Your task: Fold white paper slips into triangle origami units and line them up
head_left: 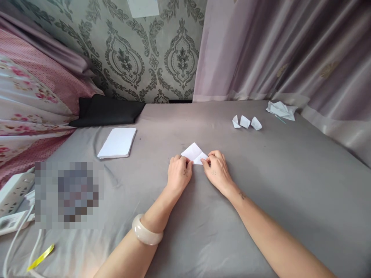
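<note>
Work piece: folded white paper piece (195,151), peaked at the far side with straight slanting edges, a crease across the middle, near edge roughly straight.
Work piece location: flat on the smooth grey fabric sheet (290,185), between both hands, around mid-view.
Work piece count: 1.
Small folded pieces: 3, white paper, angular (245,122), in a row on the far right part of the sheet, near each other.
Loose paper pile: 1, white, overlapping folded sheets (280,111), right of the row; exact sheet count can't tell.
Thin stick: 1, pale blue-green (279,119), at the pile's near edge.
Paper stack: 1, neat, white, four-sided (117,143), left side; sheet count can't tell.
Black cloth: 1, dark, flat-folded (108,111), behind the stack.
Yellow strip: 1, narrow, shiny (41,257), near left corner.
Bangle: 1, thick, cream, glossy (147,231), on left forearm.
Left hand: (180,172) thumb and forefinger nearly together, pinching the paper's left near corner; other fingers curled.
Right hand: (216,168) thumb and forefinger in a narrow pinch on the right near corner; other fingers bent.
</note>
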Action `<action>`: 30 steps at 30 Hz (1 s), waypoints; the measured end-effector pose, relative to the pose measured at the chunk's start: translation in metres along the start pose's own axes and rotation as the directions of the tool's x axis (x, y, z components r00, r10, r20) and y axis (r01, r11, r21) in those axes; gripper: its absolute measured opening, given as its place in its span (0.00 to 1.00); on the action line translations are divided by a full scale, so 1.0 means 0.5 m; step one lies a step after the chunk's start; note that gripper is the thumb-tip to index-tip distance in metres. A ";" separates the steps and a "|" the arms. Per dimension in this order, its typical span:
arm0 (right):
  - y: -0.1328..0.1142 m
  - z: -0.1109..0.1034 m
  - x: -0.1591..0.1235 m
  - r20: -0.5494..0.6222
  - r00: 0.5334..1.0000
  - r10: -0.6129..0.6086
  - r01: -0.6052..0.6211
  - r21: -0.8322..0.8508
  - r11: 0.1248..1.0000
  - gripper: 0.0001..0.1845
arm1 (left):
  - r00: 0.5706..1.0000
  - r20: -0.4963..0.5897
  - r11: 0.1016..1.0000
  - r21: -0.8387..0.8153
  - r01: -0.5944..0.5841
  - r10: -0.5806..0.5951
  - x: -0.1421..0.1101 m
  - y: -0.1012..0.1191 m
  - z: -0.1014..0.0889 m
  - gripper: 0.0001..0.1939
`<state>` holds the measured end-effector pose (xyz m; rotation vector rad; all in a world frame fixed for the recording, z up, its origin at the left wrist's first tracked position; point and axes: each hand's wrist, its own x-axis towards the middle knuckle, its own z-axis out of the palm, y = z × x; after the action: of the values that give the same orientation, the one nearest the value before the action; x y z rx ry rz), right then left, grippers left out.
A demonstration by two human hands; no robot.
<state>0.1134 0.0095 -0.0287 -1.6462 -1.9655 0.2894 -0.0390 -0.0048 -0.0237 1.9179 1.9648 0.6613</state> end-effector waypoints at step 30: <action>-0.009 -0.003 0.017 0.102 0.991 0.080 -0.070 -0.100 0.993 0.12 | 1.000 0.010 0.995 0.095 -0.009 0.008 -0.003 0.009 -0.003 0.11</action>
<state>0.1098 0.0162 -0.0227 -1.8030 -2.0262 0.3219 -0.0359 -0.0065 -0.0202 1.9816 2.0174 0.5683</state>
